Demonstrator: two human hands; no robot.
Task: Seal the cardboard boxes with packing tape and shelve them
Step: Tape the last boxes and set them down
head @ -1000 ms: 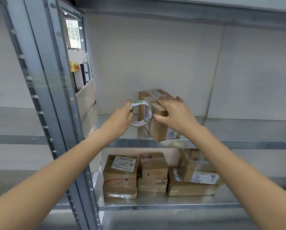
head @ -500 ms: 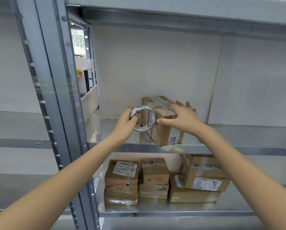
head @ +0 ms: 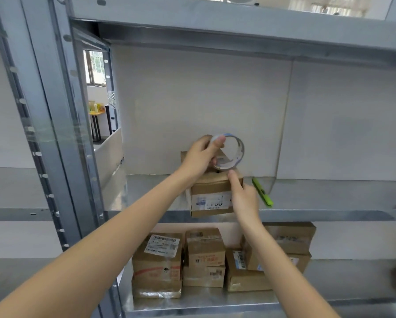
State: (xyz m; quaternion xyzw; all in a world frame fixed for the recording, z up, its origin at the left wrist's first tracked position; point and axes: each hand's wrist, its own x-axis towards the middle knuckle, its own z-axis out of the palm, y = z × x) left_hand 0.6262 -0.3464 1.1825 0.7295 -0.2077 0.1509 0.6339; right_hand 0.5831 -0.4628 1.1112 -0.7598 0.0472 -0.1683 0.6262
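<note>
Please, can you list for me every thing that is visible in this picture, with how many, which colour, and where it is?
cardboard box: 1, brown with a white label, front edge of the middle shelf, under both hands
tape roll: 1, clear with a white and blue core, held above that box
green pen-like tool: 1, bright green, on the middle shelf right of the box; I cannot tell what kind
stacked boxes: about six, brown, some with white labels, lower shelf
shelving rack: 1, grey metal, white panels behind
yellow table: 1, far room, seen through the rack at left
left hand: 1, grips the tape roll
right hand: 1, forefinger presses the box top
</note>
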